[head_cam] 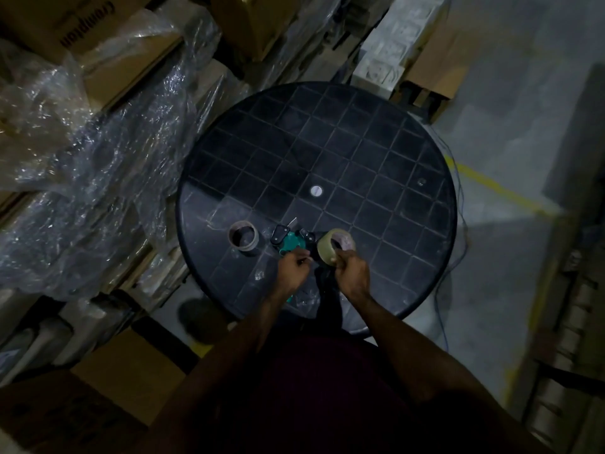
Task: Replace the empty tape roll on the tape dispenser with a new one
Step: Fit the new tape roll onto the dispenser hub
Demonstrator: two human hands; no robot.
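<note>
Nearest to me is the person's dark maroon top (pixel 314 381), and from it two bare forearms reach out over the near edge of a round black table (pixel 376 149) whose top is scored into a grid of squares. The left hand (pixel 293 268) is curled into a loose fist, thumb and fingers pinched together close to the new roll's side — it may be a loose end of tape they hold, though the light is too dim for me to tell. The right hand (pixel 352 271) is wrapped round the near side of the new tape roll (pixel 337 247), a yellowish, full roll held on edge with its pale core facing up and away. The two hands are close but not touching. Just beyond the left hand, and beside the new roll, sits the tape dispenser (pixel 289 240) — teal body, black parts at its far end — lying on the table with nobody gripping it. Left of that, a little apart, the empty tape roll (pixel 243 237) stands on its flat side (a bare brown cardboard ring, as far as I can make out). Further on, a small white cap (pixel 316 191) marks the middle of the table. Past the table's left rim lies a crumpled heap of clear plastic wrap (pixel 98 152) draped over cardboard boxes (pixel 65 31), and off to the right a yellow line (pixel 504 188) runs across the grey floor.
</note>
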